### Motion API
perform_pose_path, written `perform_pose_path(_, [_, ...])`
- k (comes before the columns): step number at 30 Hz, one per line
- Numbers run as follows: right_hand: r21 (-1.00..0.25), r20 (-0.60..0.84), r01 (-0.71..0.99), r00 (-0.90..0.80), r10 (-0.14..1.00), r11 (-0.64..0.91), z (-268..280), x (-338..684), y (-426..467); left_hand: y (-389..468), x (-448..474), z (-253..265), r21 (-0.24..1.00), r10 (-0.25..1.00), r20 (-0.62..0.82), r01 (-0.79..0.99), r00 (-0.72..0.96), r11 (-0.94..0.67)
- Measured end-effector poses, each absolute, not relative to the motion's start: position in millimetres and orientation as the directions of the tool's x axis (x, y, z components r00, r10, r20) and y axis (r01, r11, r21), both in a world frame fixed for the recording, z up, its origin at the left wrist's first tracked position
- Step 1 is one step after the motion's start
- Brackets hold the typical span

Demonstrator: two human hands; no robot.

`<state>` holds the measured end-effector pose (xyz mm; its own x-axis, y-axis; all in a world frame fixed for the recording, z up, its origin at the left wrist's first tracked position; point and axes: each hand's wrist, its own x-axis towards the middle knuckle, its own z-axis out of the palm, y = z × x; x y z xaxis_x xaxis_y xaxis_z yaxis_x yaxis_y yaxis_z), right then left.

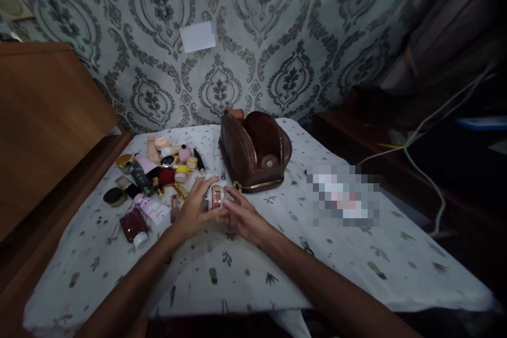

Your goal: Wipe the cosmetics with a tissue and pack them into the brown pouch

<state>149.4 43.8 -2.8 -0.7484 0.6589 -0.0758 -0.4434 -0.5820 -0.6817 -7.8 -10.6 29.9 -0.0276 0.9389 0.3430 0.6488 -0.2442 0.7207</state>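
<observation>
While left hand (198, 203) and right hand (242, 212) hold small round copper-banded jar (217, 197) between front edge of white-covered table (253, 274) and open brown leather bag (253, 154): best grip lightly, jar level.

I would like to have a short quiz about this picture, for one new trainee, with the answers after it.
1. Multiple choice: as the camera sees it, where does the group of jars, bottles and tubes lie?
a) to the right of the brown bag
b) to the left of the brown bag
c) inside the brown bag

2. True or false: the brown bag is zipped fully closed.

3. Open: what holds the copper-coloured container?

Key:
1. b
2. False; its top gapes open.
3. Both the left hand and the right hand.
</observation>
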Motion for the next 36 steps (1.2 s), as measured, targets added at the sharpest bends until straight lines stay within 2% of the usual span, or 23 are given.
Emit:
perform_pose_path(5, [-0.766,-0.034,-0.408,-0.746,0.665,-0.497,-3.4,148.4,45.7,-17.9,-22.2,31.3,0.707,0.909,0.416,0.639,-0.030,-0.302])
perform_pose_path(9, [-0.827,0.001,-0.377,-0.743,0.670,-0.417,-6.8,147.5,48.7,-26.8,-22.8,29.8,0.604,0.841,0.528,0.748,-0.117,-0.275])
perform_pose_path(11, [-0.866,0.001,-0.346,-0.722,0.692,-0.360,-8.7,147.5,49.6,-32.6,-19.0,28.5,0.508,0.779,0.620,0.804,-0.093,-0.308])
perform_pose_path(14, [-0.913,0.009,-0.300,-0.695,0.719,-0.278,-10.5,148.7,50.2,-38.9,-10.4,26.7,0.251,0.671,0.727,0.853,0.146,-0.458])
perform_pose_path(16, [-0.928,0.030,-0.287,-0.696,0.718,-0.239,-11.3,150.2,50.3,-39.6,-5.8,25.4,0.082,0.615,0.725,0.847,0.311,-0.526])
perform_pose_path(18, [-0.934,0.050,-0.282,-0.709,0.704,-0.218,-11.8,151.5,50.2,-37.6,-4.3,23.7,0.012,0.605,0.700,0.841,0.379,-0.541])
perform_pose_path(20, [-0.937,0.057,-0.280,-0.711,0.701,-0.208,-11.9,151.9,49.3,-34.5,-6.1,21.8,0.064,0.639,0.690,0.850,0.340,-0.522])
perform_pose_path(24, [-0.921,0.051,-0.289,-0.754,0.654,-0.262,-11.4,150.5,45.4,-29.8,-14.7,20.0,0.405,0.798,0.591,0.811,0.120,-0.422])
perform_pose_path(26, [-0.894,0.066,-0.325,-0.777,0.626,-0.309,-11.6,150.0,43.5,-29.2,-18.3,20.4,0.566,0.856,0.510,0.720,0.077,-0.402])
perform_pose_path(28, [-0.859,0.075,-0.367,-0.781,0.620,-0.358,-11.9,150.3,42.5,-29.2,-20.6,20.4,0.672,0.892,0.445,0.630,0.075,-0.389])
perform_pose_path(31, [-0.809,0.041,-0.382,-0.795,0.606,-0.446,-10.7,152.5,42.4,-29.1,-21.7,17.6,0.748,0.942,0.333,0.593,0.052,-0.297])
perform_pose_path(36, [-0.743,0.014,-0.413,-0.797,0.604,-0.527,-2.4,155.7,42.9,-26.9,-19.9,11.4,0.757,0.971,0.240,0.624,0.014,-0.196])
